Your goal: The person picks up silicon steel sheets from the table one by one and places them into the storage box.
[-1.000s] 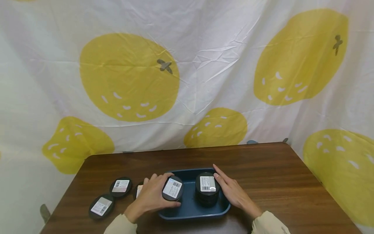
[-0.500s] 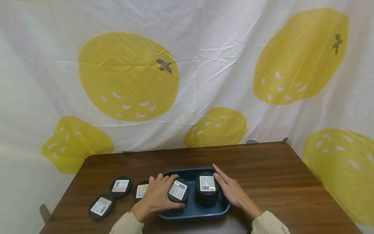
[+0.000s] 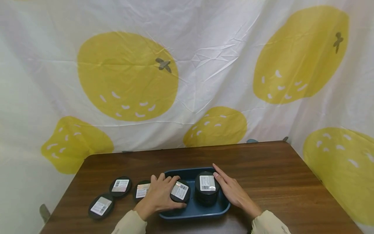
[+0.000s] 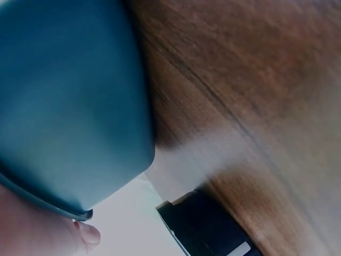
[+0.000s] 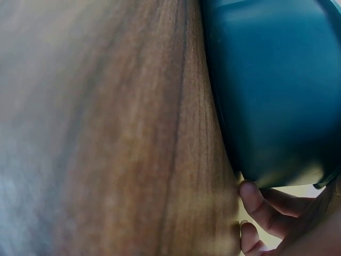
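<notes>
My left hand [image 3: 160,193] grips a black round container [image 3: 179,191] with a white barcode label, fingers at its far side and thumb at its near side. It is over the left part of a blue tray [image 3: 194,213]; whether it touches the tray floor cannot be told. A stack of similar black containers [image 3: 206,188] stands in the tray's right part. Against that stack lies the thumb of my right hand [image 3: 233,193], its index finger stretched along the tray's right side. In the right wrist view, fingers [image 5: 264,210] show by the tray's outer wall [image 5: 277,96].
On the brown wooden table [image 3: 263,172], left of the tray, lie more labelled black containers: one beside my left hand [image 3: 141,190], one farther back [image 3: 120,186] and one nearer [image 3: 100,206]. Behind the table hangs a white curtain [image 3: 201,81] with yellow fruit prints.
My left hand has moved right with the black round container, closer to the stack. More of the container behind that hand shows. My right hand has stayed in place.
</notes>
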`<state>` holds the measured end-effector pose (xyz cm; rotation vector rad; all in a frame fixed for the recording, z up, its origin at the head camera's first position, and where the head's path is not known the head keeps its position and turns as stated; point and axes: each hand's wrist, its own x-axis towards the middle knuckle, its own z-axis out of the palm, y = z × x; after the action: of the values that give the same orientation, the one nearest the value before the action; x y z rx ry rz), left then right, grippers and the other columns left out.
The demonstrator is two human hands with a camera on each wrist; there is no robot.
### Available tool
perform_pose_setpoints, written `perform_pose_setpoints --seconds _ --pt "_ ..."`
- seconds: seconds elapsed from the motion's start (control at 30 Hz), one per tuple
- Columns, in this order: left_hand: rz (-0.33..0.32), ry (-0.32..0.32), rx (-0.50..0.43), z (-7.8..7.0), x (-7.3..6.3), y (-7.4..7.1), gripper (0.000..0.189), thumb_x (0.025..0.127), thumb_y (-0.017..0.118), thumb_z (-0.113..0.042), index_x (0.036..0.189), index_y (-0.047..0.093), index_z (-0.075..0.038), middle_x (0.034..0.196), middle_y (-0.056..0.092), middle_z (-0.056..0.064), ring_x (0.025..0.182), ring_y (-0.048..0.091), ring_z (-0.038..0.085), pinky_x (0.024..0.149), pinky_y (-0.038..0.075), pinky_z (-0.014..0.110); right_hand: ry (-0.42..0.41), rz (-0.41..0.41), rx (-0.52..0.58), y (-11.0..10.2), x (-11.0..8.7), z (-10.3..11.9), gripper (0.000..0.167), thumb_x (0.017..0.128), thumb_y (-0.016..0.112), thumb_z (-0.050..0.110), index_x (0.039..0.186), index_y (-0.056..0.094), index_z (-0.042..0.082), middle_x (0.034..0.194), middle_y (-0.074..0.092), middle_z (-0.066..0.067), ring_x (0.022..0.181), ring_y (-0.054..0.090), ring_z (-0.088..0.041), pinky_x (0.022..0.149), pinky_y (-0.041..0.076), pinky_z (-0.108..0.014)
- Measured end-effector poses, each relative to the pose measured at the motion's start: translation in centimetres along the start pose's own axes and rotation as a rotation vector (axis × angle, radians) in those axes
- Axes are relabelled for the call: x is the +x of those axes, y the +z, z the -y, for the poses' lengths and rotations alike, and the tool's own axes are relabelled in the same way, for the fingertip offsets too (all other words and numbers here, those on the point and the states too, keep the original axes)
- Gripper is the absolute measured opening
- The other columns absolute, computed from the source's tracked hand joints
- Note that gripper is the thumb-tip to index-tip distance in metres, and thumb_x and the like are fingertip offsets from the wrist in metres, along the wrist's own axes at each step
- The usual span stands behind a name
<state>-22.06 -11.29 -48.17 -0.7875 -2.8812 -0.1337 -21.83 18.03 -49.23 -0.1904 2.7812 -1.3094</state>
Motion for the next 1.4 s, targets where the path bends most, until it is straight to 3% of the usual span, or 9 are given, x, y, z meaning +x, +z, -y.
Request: perform_pose_setpoints --seconds 0.5,0.9,1.4 --pt "0.072 -0.009 0.056 -0.09 0.19 -0.27 0.101 0.06 0.064 -0.088 0.136 0.057 -0.02 0.109 0.067 0.003 0.098 0.051 0.023 0.073 0.032 0.045 0.0 -0.004 -0.008 -0.15 0.05 0.17 0.065 0.101 0.026 0.066 0.156 0.032 0.033 0.155 0.04 -0.01 0.139 0.041 -0.042 0.109 0.028 -0.065" --pt "0.107 0.01 0.141 -0.32 0.36 -0.43 0.097 0.059 0.066 -0.087 0.133 0.059 -0.024 0.105 0.07 0.0 0.096 0.056 0.022 0.076 0.035 0.048 -0.014 -0.017 -0.022 -0.06 0.06 0.07 0.062 0.102 0.027 0.064 0.155 0.033 0.033 0.154 0.042 -0.011 0.137 0.043 -0.042 0.108 0.03 -0.065" --pt "0.171 -0.006 0.152 -0.25 0.54 0.11 0.103 0.058 0.064 -0.09 0.137 0.056 -0.025 0.109 0.069 0.0 0.101 0.056 0.024 0.079 0.035 0.05 0.013 0.007 -0.009 0.05 0.02 0.07 0.065 0.1 0.025 0.067 0.155 0.032 0.035 0.156 0.04 -0.01 0.139 0.041 -0.042 0.108 0.028 -0.066"
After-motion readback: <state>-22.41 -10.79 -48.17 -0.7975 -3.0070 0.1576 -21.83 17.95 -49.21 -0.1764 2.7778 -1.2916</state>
